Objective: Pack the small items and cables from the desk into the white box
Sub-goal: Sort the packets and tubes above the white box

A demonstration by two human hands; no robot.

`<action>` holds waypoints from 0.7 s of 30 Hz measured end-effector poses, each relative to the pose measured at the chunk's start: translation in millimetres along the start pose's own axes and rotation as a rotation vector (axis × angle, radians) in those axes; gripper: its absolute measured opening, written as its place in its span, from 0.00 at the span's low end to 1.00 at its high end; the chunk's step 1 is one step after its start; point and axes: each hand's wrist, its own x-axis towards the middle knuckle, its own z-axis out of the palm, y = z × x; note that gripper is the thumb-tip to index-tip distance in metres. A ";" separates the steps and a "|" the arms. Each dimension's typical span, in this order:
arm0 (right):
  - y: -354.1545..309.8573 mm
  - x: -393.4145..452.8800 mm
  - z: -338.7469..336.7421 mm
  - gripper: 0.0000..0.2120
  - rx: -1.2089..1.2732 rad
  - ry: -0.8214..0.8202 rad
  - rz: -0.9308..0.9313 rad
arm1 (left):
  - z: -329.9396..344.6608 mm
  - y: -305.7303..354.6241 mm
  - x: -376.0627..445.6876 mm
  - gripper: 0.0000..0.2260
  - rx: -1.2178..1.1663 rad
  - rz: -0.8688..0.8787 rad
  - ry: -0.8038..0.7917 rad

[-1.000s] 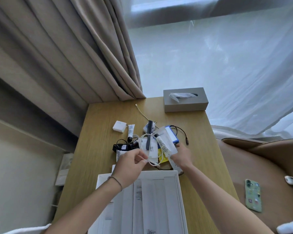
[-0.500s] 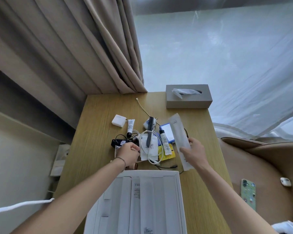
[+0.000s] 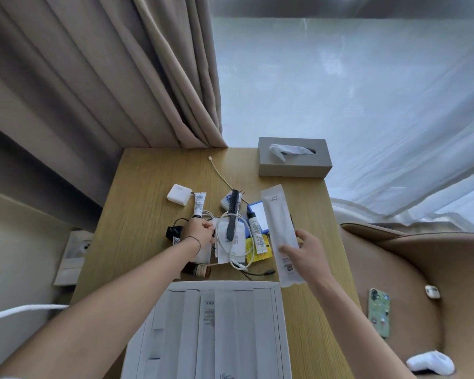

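Note:
The white box [image 3: 277, 324] lies open at the desk's near edge, with several long white packets flat inside. My right hand [image 3: 307, 255] holds a long white sachet [image 3: 278, 222] lifted to the right of the pile. My left hand [image 3: 199, 231] pinches at the left side of the pile, at a white paper packet; its fingertips hide what it grips. The pile holds a coiled white cable [image 3: 237, 258], a black comb [image 3: 232, 214], two small white tubes [image 3: 199, 205], a yellow packet [image 3: 253, 248], a blue-edged card [image 3: 257, 212], a white charger [image 3: 179, 194] and black cables [image 3: 257, 273].
A grey tissue box [image 3: 294, 162] stands at the desk's far right corner. A thin beige cable [image 3: 219, 173] runs up the desk. A brown bottle [image 3: 199, 270] lies by the box. On the tan chair at right lie a green phone [image 3: 379, 313] and an earbud case [image 3: 432, 292].
My right hand lifted the long white sachet off the pile and carried it to the right. My left hand reached further into the pile's left side. The view tilted down.

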 end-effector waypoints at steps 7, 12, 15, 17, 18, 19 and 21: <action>-9.8 -11.3 0.5 0.16 0.039 0.011 -0.028 | 4.8 -5.6 5.2 0.07 -0.010 0.017 0.009; -16.7 -20.6 -4.6 0.19 0.034 -0.040 -0.061 | -1.7 -11.4 -5.8 0.09 -0.001 0.200 0.140; -20.4 -28.3 -4.3 0.21 0.047 -0.078 -0.065 | -11.0 -13.0 -19.5 0.08 -0.038 0.298 0.216; -22.5 -35.5 -1.8 0.20 0.059 -0.087 -0.073 | -18.6 -12.7 -29.8 0.10 -0.039 0.360 0.263; -23.1 -39.6 -0.1 0.19 0.066 -0.088 -0.077 | -22.3 -11.7 -34.9 0.09 -0.034 0.393 0.283; -23.4 -43.4 1.5 0.18 0.079 -0.089 -0.076 | -25.8 -9.8 -39.7 0.08 -0.033 0.426 0.304; -24.3 -52.3 4.9 0.14 0.124 -0.082 -0.055 | -32.4 -5.6 -49.0 0.06 -0.057 0.478 0.337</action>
